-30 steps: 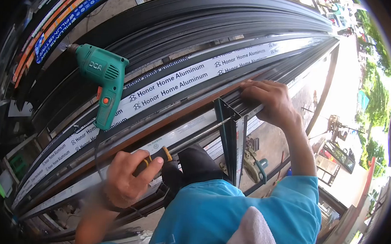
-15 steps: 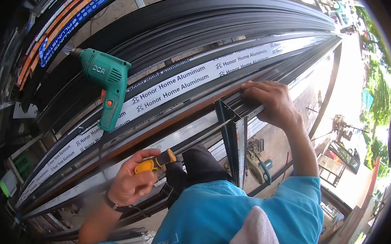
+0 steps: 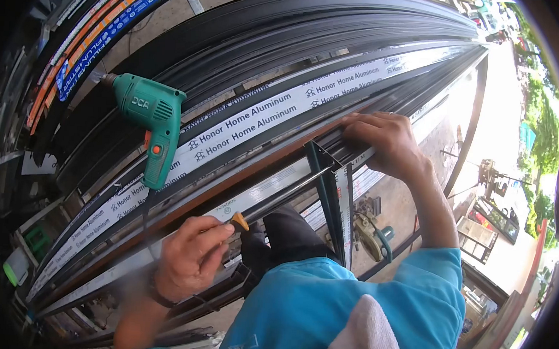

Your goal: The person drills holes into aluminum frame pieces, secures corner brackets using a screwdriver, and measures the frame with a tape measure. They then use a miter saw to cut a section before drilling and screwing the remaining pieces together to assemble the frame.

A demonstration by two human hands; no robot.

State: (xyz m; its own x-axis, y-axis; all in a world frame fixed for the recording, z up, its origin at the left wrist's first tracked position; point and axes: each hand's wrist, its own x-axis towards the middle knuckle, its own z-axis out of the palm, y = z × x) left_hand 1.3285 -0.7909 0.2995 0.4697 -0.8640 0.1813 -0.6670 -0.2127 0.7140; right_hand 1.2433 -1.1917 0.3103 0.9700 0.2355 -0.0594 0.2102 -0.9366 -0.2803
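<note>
My left hand (image 3: 190, 258) is closed around the yellow-and-black handle of a screwdriver (image 3: 239, 221). Its long steel shaft (image 3: 288, 192) runs up to a dark green aluminium cross piece (image 3: 322, 183) that stands across the long profiles. My right hand (image 3: 382, 142) presses down flat on the long dark profile (image 3: 332, 142) right beside that cross piece, fingers spread over its edge. The screwdriver's tip is hidden at the joint.
A green DCA electric drill (image 3: 153, 120) lies on the stacked profiles at the left. White-wrapped "Honor Home Aluminum" lengths (image 3: 257, 119) and black profiles (image 3: 268, 35) fill the rack. A power tool (image 3: 371, 233) lies on the ground below. My blue shirt (image 3: 348, 311) fills the bottom.
My left hand has rolled back over the screwdriver handle, covering most of the yellow that showed half a second ago. My right hand has stayed on the profile.
</note>
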